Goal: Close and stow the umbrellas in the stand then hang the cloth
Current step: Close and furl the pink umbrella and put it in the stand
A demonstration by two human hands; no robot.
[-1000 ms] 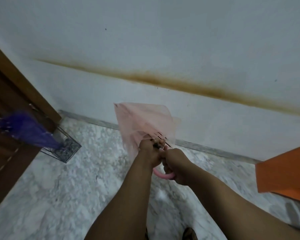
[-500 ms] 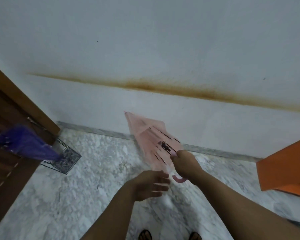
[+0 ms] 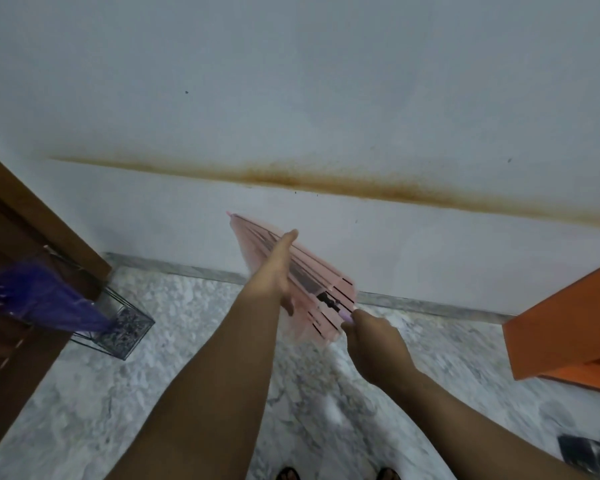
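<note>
The right hand [image 3: 374, 344] is clenched on the handle of the translucent pink umbrella [image 3: 312, 282], a slim ribbed cone; the left hand [image 3: 278, 271] lies flat, fingers extended, against its canopy. Left of it, a sheer purple umbrella [image 3: 45, 299] leans in the wire stand [image 3: 125, 327] on marbled floor [image 3: 187, 323].

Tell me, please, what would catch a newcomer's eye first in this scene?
Most striking is the translucent pink umbrella, folded, held mid-frame over the marbled floor: the right hand grips its handle end while the open left hand lies along its canopy. At left, a purple umbrella leans out of a wire-framed stand beside a brown wooden door. A long rusty-brown stain streaks the white wall behind.
</note>
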